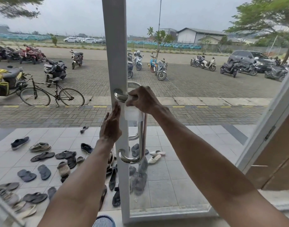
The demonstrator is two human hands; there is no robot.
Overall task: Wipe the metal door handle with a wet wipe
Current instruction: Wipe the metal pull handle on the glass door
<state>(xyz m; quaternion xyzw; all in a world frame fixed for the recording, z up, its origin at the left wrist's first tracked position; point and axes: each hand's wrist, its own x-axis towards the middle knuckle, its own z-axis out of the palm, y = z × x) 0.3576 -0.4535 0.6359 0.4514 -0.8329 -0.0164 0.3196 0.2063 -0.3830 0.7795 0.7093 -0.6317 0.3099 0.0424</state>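
A curved, shiny metal door handle [141, 141] is fixed to the white frame of a glass door [115, 46], running from an upper mount near mid-height down to a lower mount. My right hand [143, 99] is closed around a white wet wipe [133, 113] and presses it against the handle's upper bend; the wipe hangs down over the bar. My left hand [110, 126] lies flat, fingers extended, against the left side of the door frame just below the upper mount, holding nothing.
Through the glass, several shoes and sandals [44, 161] lie scattered on the tiled porch. A bicycle [50, 94] and parked motorcycles [160, 68] stand on the paved lot beyond. A second white door frame [263, 128] angles in at the right.
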